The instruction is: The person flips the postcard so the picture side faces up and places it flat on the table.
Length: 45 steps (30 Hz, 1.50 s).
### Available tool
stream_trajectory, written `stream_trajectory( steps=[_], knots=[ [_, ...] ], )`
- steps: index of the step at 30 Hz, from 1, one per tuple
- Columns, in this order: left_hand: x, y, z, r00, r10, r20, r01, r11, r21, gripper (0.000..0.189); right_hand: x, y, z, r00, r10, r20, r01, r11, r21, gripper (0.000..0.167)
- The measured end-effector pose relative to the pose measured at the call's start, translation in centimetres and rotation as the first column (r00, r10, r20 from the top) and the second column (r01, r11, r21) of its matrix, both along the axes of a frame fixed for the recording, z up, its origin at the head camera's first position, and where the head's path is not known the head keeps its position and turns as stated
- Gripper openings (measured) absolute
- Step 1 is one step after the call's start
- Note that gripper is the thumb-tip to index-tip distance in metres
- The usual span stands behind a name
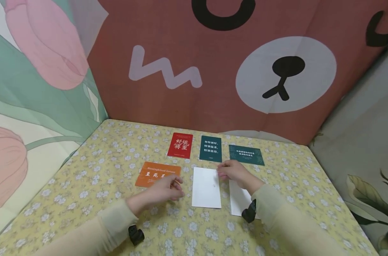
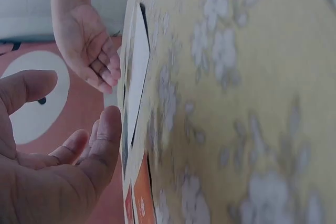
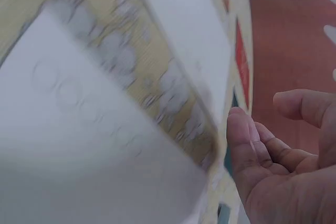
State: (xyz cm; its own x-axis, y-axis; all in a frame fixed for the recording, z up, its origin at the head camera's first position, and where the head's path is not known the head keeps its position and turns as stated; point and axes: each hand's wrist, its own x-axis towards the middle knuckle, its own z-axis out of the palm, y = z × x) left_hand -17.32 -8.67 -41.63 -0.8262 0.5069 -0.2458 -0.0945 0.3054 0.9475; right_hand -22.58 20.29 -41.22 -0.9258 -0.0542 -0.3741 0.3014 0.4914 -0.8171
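Note:
In the head view my left hand (image 1: 165,190) hovers by the right edge of an orange card (image 1: 144,180) with white lettering, covering part of it. Its fingers are loosely bent and hold nothing in the left wrist view. My right hand (image 1: 235,171) is at the upper right corner of a white card (image 1: 206,188); whether it touches the card I cannot tell. In the right wrist view, thumb and fingers (image 3: 241,140) stand apart with nothing between them. Another white card (image 1: 238,201), with a row of faint circles, lies partly under my right forearm.
Behind the white cards lie a red card (image 1: 180,145), an upright dark green card (image 1: 210,148) and a sideways green card (image 1: 246,155). A yellow flowered cloth (image 1: 101,185) covers the table. A brown cartoon-print backdrop (image 1: 219,78) rises at the back edge.

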Motion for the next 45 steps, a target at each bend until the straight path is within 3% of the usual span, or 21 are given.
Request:
stream_trajectory(
  steps=[4,13,20,27,31,34,39,43,45],
  knots=[
    [0.3,0.9,-0.5,1.0,0.011,0.012,-0.011,0.999,-0.033,0.047,-0.2,0.4,-0.5,1.0,-0.007,0.017,0.006,1.0,0.025,0.031],
    [0.0,2.7,-1.0,0.998,0.024,0.051,-0.019,0.996,-0.089,0.051,0.2,0.7,-0.4,0.997,0.052,0.062,-0.059,0.993,0.103,0.021],
    [-0.2,3.5,-1.2,0.999,-0.01,-0.03,0.003,0.975,-0.223,0.046,0.3,0.4,-0.7,0.996,0.058,0.067,-0.067,0.986,0.155,0.014],
    [-0.4,3.9,-1.3,0.996,-0.041,-0.075,0.018,0.956,-0.292,0.043,0.5,0.2,-1.3,0.997,0.039,0.071,-0.049,0.988,0.146,0.01],
    [-0.4,4.0,-1.2,0.995,-0.046,-0.085,0.019,0.956,-0.294,0.041,0.4,0.1,-1.4,0.996,0.018,0.082,-0.03,0.989,0.148,0.01],
    [-0.4,4.0,-1.3,0.996,-0.058,-0.073,0.035,0.96,-0.277,0.02,0.5,0.1,-1.3,0.995,0.007,0.096,-0.021,0.989,0.146,0.01],
    [-0.4,3.9,-1.5,0.997,-0.078,-0.026,0.07,0.971,-0.23,0.04,0.5,0.2,-1.6,0.992,-0.008,0.126,-0.007,0.993,0.117,0.009],
    [-0.3,3.9,-1.5,0.998,-0.048,0.027,0.053,0.978,-0.204,0.019,0.5,0.4,-1.6,0.992,-0.016,0.126,0.005,0.996,0.087,0.01],
    [-0.3,3.9,-1.4,0.998,-0.024,0.057,0.035,0.98,-0.198,0.033,0.4,0.4,-1.7,0.992,-0.018,0.123,0.009,0.997,0.071,0.01]
  ],
)
